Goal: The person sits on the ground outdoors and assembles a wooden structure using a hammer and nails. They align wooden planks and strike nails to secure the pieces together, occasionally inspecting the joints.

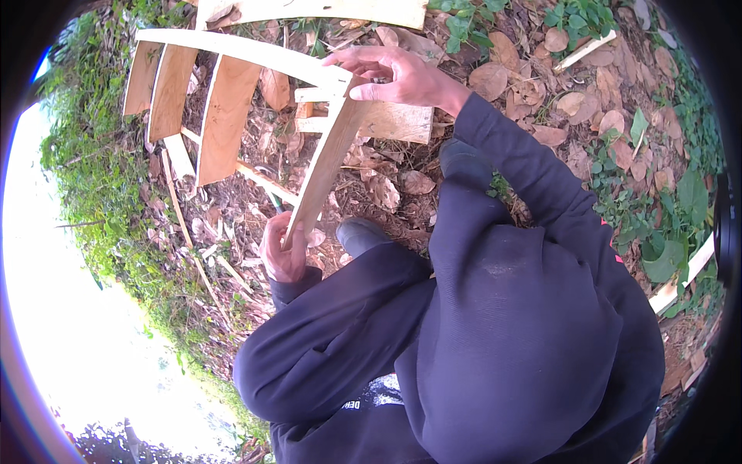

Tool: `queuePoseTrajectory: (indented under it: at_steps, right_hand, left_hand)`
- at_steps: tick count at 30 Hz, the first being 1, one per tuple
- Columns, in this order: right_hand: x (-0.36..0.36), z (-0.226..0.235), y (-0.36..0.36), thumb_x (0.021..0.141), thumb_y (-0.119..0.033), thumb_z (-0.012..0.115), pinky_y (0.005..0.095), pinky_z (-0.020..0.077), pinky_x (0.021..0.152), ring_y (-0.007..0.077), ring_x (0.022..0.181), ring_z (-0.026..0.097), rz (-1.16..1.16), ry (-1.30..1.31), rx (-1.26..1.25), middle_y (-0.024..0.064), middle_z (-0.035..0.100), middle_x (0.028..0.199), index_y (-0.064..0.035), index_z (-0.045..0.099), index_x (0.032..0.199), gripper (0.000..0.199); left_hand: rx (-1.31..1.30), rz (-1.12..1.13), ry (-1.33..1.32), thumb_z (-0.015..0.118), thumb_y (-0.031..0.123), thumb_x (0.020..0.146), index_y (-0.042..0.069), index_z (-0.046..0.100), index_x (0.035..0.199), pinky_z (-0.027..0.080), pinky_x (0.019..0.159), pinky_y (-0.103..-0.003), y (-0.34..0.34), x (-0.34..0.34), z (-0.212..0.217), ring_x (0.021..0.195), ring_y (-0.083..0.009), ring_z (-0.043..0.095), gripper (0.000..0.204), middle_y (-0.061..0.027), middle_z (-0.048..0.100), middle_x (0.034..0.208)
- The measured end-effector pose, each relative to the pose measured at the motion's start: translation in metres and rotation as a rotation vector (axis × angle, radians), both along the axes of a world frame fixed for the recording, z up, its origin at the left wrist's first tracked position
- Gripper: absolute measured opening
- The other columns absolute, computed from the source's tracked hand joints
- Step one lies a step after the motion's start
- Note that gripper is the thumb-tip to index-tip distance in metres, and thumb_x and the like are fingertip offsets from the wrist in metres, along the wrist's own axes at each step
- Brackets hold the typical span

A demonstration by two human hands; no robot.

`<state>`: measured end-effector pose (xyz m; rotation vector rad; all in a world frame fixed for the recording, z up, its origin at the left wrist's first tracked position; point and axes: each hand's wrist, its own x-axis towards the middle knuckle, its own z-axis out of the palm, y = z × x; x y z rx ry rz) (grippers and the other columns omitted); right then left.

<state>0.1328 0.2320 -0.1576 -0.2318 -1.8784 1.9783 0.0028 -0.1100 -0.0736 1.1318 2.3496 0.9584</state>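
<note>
In front of me stands a pale wooden frame, with a long strip [239,50] along its top and several flat boards set crosswise to it. My right hand [394,76] grips the near upper corner, thumb on the near side and fingers over the top. Lower down, my left hand [284,251] is closed around the bottom end of the nearest board [328,166]. Just beyond that hand a thin greenish thing shows, too small to name. Short slats [313,94] join the frame behind the nearest board. Another crosswise board [228,120] stands farther left.
A loose wooden plank [325,9] lies beyond the frame. Thin wood strips [189,232] rest on the ground at left, and more pale pieces [587,51] lie at right. Dry leaves [533,93] cover the soil, with green plants [100,147] along the left. My shoes [362,234] are close to the frame.
</note>
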Motion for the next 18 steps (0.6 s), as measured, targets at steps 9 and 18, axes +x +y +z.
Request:
queuePoseTrajectory:
  at_steps: [9,18]
  right_hand:
    - [-0.005,0.014,0.004,0.09,-0.011,0.072,0.0301,0.0504,0.097,0.0116,0.105,0.064,0.104,-0.099,-0.066,0.0055,0.065,0.128,-0.0087,0.063,0.131,0.042]
    - [-0.009,0.032,0.011,0.083,-0.01,0.077,0.0322,0.0469,0.099,0.0176,0.12,0.055,0.054,-0.214,0.252,0.0059,0.052,0.137,-0.007,0.066,0.126,0.045]
  left_hand:
    - [-0.127,-0.057,-0.17,0.066,-0.003,0.086,-0.003,0.06,0.097,0.055,0.078,-0.033,0.005,-0.003,0.022,0.087,-0.0184,0.066,0.013,-0.0142,0.067,0.1]
    - [-0.052,-0.214,-0.175,0.066,-0.002,0.082,0.001,0.066,0.114,0.054,0.076,-0.039,0.019,-0.028,0.036,0.088,-0.0329,0.067,0.032,-0.0167,0.066,0.107]
